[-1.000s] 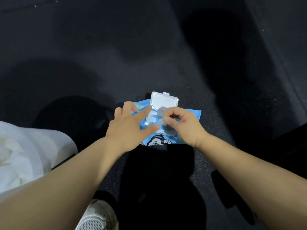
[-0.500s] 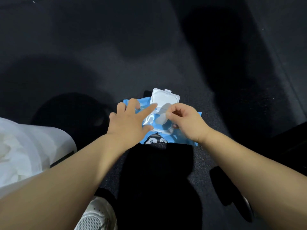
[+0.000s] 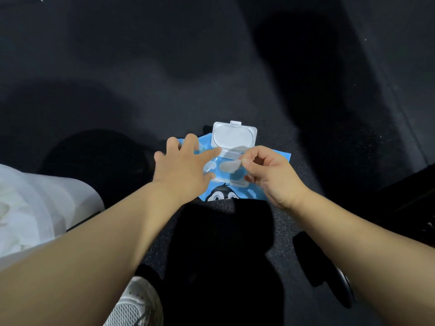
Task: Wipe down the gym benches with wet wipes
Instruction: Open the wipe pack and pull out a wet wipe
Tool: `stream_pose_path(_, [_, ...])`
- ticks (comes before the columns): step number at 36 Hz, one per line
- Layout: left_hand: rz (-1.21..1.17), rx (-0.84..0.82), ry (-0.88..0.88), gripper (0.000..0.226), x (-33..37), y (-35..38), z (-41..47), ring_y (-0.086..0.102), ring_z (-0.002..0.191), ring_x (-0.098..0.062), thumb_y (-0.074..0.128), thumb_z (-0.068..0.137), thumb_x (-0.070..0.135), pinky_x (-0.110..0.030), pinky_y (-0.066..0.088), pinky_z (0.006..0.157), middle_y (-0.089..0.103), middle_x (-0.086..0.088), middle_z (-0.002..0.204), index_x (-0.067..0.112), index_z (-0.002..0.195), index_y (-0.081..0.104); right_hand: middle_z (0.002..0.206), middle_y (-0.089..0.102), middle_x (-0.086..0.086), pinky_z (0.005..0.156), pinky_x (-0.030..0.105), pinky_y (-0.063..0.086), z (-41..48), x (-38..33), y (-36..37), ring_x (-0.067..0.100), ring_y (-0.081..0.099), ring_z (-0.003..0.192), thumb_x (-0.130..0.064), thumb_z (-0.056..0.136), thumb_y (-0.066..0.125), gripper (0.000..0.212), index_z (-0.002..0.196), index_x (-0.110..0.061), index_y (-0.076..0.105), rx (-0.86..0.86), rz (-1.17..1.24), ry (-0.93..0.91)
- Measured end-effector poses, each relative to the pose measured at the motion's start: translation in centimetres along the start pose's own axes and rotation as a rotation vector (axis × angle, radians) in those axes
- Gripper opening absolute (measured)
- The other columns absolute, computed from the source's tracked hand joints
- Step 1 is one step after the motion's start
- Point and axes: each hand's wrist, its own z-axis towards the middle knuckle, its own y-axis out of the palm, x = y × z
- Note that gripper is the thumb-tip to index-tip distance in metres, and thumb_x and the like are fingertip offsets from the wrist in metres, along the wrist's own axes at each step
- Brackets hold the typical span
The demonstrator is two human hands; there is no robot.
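Pinching: right hand point(image 3: 270, 177) nips a pale flap point(image 3: 231, 166), seal or wipe unclear | left hand point(image 3: 181, 168) flat, pins blue wipes pack point(image 3: 223, 194) on floor point(image 3: 117, 90), lid point(image 3: 234, 137) open far | step: fetching 1 wipe | next: steady pull, pack held down.

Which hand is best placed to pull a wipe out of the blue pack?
Right. The right hand pinches a pale flap at the opening of the pack; the left hand lies flat, pressing it down.
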Motion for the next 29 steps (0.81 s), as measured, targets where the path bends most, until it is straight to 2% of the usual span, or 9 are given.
stream_pose_path(5, [-0.194, -0.023, 0.056, 0.06, 1.1, 0.5, 0.4, 0.022, 0.103, -0.02, 0.052, 0.076, 0.07, -0.036, 0.022, 0.093, 0.022, 0.012, 0.121, 0.065, 0.129, 0.025, 0.078, 0.059, -0.006, 0.079, 0.034, 0.047, 0.5, -0.7, -0.4, 0.012, 0.053, 0.077, -0.006, 0.09, 0.06, 0.014, 0.079, -0.015, 0.059, 0.007, -0.401, -0.075])
stream_pose_path(7, [-0.195, -0.027, 0.032, 0.057, 1.3, 0.8, 0.7, 0.023, 0.105, -0.021, 0.052, 0.074, 0.072, -0.036, 0.021, 0.094, 0.023, 0.011, 0.12, 0.065, 0.126, 0.03, 0.081, 0.061, -0.007, 0.084, 0.032, 0.046, 0.5, -0.9, 0.0, 0.015, 0.056, 0.079, -0.014, 0.088, 0.064, 0.003, 0.085, -0.013, 0.062, -0.009, -0.479, -0.059])
stream_pose_path(9, [-0.162, -0.016, 0.032, 0.054, 1.3, 1.0, 1.1, 0.024, 0.106, -0.023, 0.051, 0.073, 0.075, -0.038, 0.022, 0.095, 0.024, 0.01, 0.12, 0.064, 0.123, 0.036, 0.085, 0.061, -0.004, 0.084, 0.028, 0.044, 0.6, -1.1, 0.3, 0.018, 0.057, 0.085, -0.021, 0.087, 0.066, 0.009, 0.093, -0.015, 0.067, -0.063, -0.643, -0.088])
stream_pose_path(12, [-0.109, -0.002, 0.033, 0.055, 1.3, 1.2, 1.3, 0.024, 0.107, -0.024, 0.048, 0.072, 0.077, -0.039, 0.022, 0.094, 0.024, 0.008, 0.121, 0.063, 0.124, 0.036, 0.09, 0.061, 0.007, 0.085, 0.035, 0.044, 0.8, -1.3, 0.3, 0.023, 0.057, 0.089, -0.015, 0.09, 0.061, 0.01, 0.091, -0.012, 0.071, -0.086, -0.919, -0.185])
stream_pose_path(16, [-0.083, 0.012, -0.005, 0.056, 1.6, 1.5, 1.1, 0.025, 0.109, -0.025, 0.052, 0.074, 0.071, -0.041, 0.022, 0.095, 0.024, 0.008, 0.122, 0.061, 0.126, 0.036, 0.097, 0.062, 0.007, 0.083, 0.03, 0.041, 0.8, -1.7, 0.0, 0.023, 0.055, 0.095, -0.013, 0.094, 0.053, 0.015, 0.091, -0.009, 0.068, 0.018, -1.016, -0.181])
stream_pose_path(21, [-0.088, 0.029, -0.019, 0.057, 1.9, 1.5, 1.3, 0.022, 0.108, -0.023, 0.056, 0.073, 0.068, -0.041, 0.021, 0.095, 0.024, 0.009, 0.12, 0.059, 0.126, 0.039, 0.099, 0.064, 0.007, 0.076, 0.03, 0.043, 0.9, -2.3, -0.1, 0.023, 0.057, 0.093, -0.023, 0.095, 0.055, 0.016, 0.1, -0.011, 0.063, -0.113, -1.159, -0.042])
stream_pose_path(23, [-0.085, 0.04, -0.023, 0.057, 2.0, 1.6, 1.2, 0.022, 0.108, -0.023, 0.057, 0.072, 0.068, -0.041, 0.021, 0.095, 0.024, 0.009, 0.119, 0.059, 0.126, 0.039, 0.093, 0.063, 0.005, 0.07, 0.026, 0.039, 1.2, -2.8, -0.2, 0.022, 0.056, 0.089, -0.024, 0.095, 0.054, 0.016, 0.095, -0.012, 0.065, -0.17, -1.227, 0.011])
stream_pose_path(26, [-0.078, 0.046, -0.042, 0.058, 2.1, 1.7, 1.1, 0.024, 0.109, -0.023, 0.057, 0.072, 0.068, -0.042, 0.021, 0.095, 0.025, 0.009, 0.119, 0.06, 0.126, 0.038, 0.073, 0.056, -0.003, 0.065, 0.024, 0.035, 1.3, -3.8, -0.6, 0.018, 0.052, 0.076, -0.02, 0.094, 0.055, 0.014, 0.083, -0.018, 0.064, -0.202, -1.184, 0.043])
stream_pose_path(29, [-0.085, 0.043, -0.047, 0.059, 2.5, 1.6, 1.2, 0.025, 0.11, -0.023, 0.056, 0.071, 0.07, -0.044, 0.021, 0.096, 0.026, 0.009, 0.118, 0.061, 0.126, 0.036, 0.072, 0.055, -0.003, 0.065, 0.025, 0.034, 0.8, -4.3, -1.4, 0.016, 0.049, 0.072, -0.02, 0.093, 0.055, 0.014, 0.08, -0.018, 0.06, -0.202, -1.157, 0.033])
